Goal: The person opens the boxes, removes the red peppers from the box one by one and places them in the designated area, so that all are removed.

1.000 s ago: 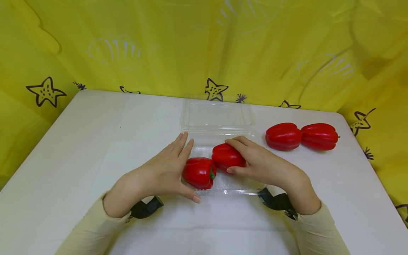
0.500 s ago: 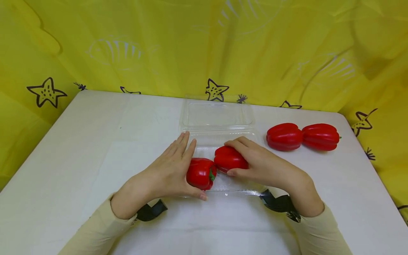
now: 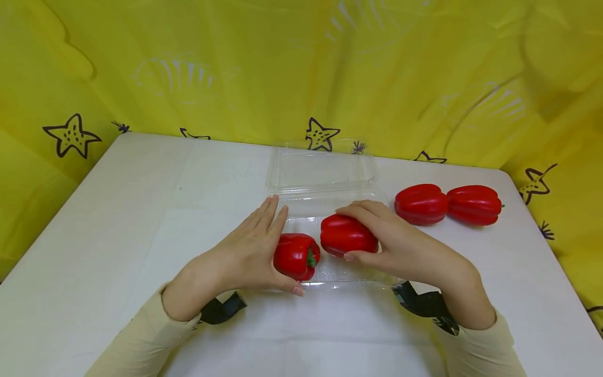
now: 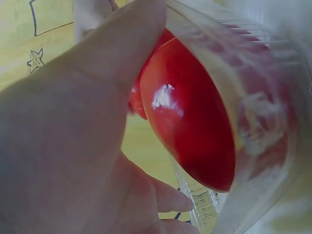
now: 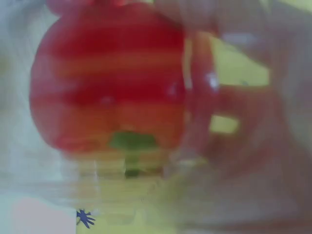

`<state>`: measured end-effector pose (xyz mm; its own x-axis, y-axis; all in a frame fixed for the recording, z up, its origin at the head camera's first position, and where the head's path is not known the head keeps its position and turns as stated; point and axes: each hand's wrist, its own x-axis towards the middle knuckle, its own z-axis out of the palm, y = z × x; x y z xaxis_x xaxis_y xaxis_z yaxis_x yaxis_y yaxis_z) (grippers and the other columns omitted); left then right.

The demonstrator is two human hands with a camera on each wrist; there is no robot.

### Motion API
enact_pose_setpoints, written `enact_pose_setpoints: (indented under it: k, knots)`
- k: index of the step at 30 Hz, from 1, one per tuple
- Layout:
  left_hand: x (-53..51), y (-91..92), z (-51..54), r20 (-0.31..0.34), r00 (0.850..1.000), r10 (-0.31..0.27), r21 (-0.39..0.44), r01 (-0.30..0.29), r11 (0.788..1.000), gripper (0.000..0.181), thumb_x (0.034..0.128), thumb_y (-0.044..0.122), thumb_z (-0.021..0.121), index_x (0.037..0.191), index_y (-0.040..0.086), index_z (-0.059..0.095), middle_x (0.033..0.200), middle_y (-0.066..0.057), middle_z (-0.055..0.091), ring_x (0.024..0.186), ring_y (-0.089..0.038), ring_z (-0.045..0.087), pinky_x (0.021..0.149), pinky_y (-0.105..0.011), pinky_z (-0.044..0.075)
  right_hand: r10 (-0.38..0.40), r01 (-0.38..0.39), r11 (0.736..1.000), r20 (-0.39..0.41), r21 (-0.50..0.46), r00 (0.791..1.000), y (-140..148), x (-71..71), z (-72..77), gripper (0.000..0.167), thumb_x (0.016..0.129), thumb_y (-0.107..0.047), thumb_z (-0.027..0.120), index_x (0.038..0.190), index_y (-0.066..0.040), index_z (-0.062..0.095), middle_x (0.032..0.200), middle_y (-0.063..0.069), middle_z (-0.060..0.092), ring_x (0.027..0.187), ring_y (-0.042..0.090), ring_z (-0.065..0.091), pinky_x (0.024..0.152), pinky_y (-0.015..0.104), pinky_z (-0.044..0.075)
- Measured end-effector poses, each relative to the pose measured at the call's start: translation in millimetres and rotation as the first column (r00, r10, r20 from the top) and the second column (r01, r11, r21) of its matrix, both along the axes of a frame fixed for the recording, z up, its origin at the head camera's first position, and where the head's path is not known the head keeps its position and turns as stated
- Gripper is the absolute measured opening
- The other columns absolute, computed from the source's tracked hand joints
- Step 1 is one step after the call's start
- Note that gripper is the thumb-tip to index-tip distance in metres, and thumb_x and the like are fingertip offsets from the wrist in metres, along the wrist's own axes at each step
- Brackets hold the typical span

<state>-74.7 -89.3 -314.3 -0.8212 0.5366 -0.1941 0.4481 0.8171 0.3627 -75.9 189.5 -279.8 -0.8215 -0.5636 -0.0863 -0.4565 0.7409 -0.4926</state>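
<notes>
In the head view, a clear plastic clamshell box (image 3: 301, 209) lies open with its lid (image 3: 325, 170) folded back. My left hand (image 3: 240, 259) spans the box's left end, fingers straight and thumb spread, beside a red bell pepper (image 3: 294, 256) whose green stem faces right. The left wrist view shows that pepper (image 4: 190, 117) behind the clear box wall (image 4: 263, 126). On the right side of the box, my right hand (image 3: 395, 241) grips a second red bell pepper (image 3: 347, 235) between fingers and thumb. This pepper (image 5: 112, 87) looks blurred in the right wrist view, its green stem showing.
Two more red bell peppers (image 3: 421, 204) lie end to end on the white table (image 3: 118, 220), right of the box. A yellow patterned curtain (image 3: 264, 68) hangs behind the table and along its sides.
My right hand has shifted right with its pepper, so a gap now separates the two peppers in the box. My left hand came slightly right against the left pepper.
</notes>
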Motion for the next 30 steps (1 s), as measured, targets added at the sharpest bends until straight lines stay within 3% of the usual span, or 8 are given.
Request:
enact_pose_setpoints:
  k: [7, 13, 23, 30]
  knots:
    - [-1.3, -1.1, 2.5, 0.055, 0.998, 0.009, 0.010, -0.010, 1.000, 0.136, 0.0619, 0.079, 0.074, 0.159, 0.006, 0.014, 0.167, -0.017, -0.001, 0.155, -0.036, 0.001, 0.123, -0.054, 0.022, 0.047, -0.051, 0.995, -0.042, -0.083, 0.998, 8.8, 1.9, 7.6, 0.061, 0.088, -0.035, 0.075, 0.142, -0.027, 0.047, 0.135, -0.011, 0.053, 0.121, 0.009, 0.051, 0.095, 0.033, 0.055]
    - [-2.9, -3.1, 2.6, 0.042, 0.999, 0.001, 0.008, -0.001, 1.000, 0.135, 0.0624, 0.077, 0.075, 0.159, 0.005, 0.014, 0.167, -0.017, 0.000, 0.155, -0.036, 0.000, 0.122, -0.053, 0.023, 0.033, -0.045, 0.986, -0.077, -0.162, 0.997, 19.1, 2.7, 14.2, 0.064, 0.089, -0.031, 0.075, 0.145, -0.028, 0.044, 0.137, -0.012, 0.054, 0.122, 0.006, 0.053, 0.095, 0.025, 0.054]
    - [-1.1, -1.0, 0.1, -0.023, 1.000, -0.020, -0.015, 0.019, 1.000, 0.133, 0.0636, 0.077, 0.075, 0.158, 0.002, 0.017, 0.167, -0.019, 0.002, 0.155, -0.036, -0.001, 0.124, -0.050, 0.020, -0.013, 0.001, 0.993, -0.105, -0.116, 0.994, 22.3, 3.8, 18.2, 0.066, 0.088, -0.031, 0.075, 0.146, -0.025, 0.043, 0.138, -0.006, 0.053, 0.123, 0.013, 0.052, 0.089, 0.034, 0.058]
    - [0.2, 1.8, 0.6, -0.035, 0.999, -0.028, -0.025, 0.027, 0.999, 0.131, 0.0638, 0.075, 0.076, 0.157, 0.002, 0.020, 0.167, -0.020, 0.004, 0.155, -0.037, 0.002, 0.124, -0.051, 0.022, -0.053, 0.039, 0.994, -0.142, -0.099, 0.988, 26.5, 8.0, 20.0, 0.066, 0.089, -0.023, 0.074, 0.146, -0.023, 0.042, 0.139, -0.003, 0.052, 0.120, 0.014, 0.052, 0.087, 0.034, 0.058]
